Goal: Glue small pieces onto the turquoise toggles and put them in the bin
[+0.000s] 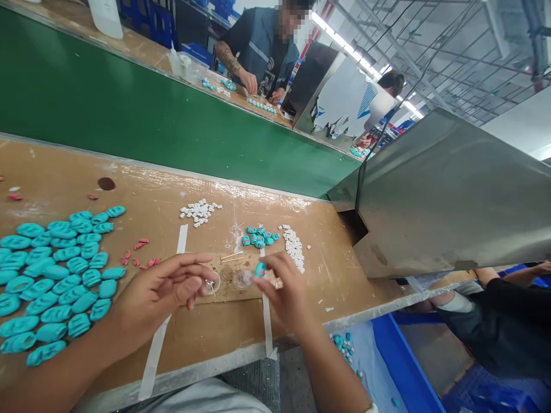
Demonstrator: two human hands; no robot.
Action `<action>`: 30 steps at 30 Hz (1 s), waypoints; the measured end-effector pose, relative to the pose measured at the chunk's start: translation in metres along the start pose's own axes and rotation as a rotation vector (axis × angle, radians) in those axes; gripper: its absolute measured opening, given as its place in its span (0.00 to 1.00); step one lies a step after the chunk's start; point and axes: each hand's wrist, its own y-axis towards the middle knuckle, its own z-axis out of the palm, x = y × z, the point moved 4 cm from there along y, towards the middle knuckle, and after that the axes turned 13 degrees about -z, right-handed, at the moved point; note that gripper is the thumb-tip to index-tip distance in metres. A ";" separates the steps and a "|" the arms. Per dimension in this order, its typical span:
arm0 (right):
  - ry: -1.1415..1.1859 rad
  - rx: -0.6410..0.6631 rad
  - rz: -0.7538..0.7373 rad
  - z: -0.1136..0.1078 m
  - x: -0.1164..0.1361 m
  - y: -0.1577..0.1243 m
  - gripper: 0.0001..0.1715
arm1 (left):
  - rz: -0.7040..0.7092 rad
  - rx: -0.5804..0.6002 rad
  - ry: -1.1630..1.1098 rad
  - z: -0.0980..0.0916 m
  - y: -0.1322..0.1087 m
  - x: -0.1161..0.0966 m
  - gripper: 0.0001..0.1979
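Observation:
My right hand (286, 295) pinches a small teal piece (260, 269) over a brown jig plate (230, 280) taped to the workbench. My left hand (166, 289) hovers just left of the plate with curled fingers and thumb out; I cannot make out anything in it. Two small clear round cups (243, 279) sit on the plate between the hands. Behind the plate lie a small heap of teal pieces (259, 236) and a row of white pieces (294, 246).
Many teal shells (55, 275) cover the left of the brown bench (163, 195), with pink bits (140, 252) and white pieces (198, 211) nearby. A green conveyor belt (129, 109) runs behind, a steel hood (447, 195) at right. Two people work across the belt.

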 end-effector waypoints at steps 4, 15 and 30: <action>-0.018 -0.024 -0.351 0.007 0.056 0.012 0.13 | -0.213 0.159 -0.030 0.013 -0.012 0.010 0.18; -0.054 0.193 -0.263 0.030 0.015 -0.016 0.20 | -0.002 -0.133 -0.162 -0.025 0.016 -0.005 0.13; 0.307 0.088 -0.070 0.044 0.003 -0.012 0.09 | -0.165 -0.021 -0.144 -0.011 0.021 0.009 0.19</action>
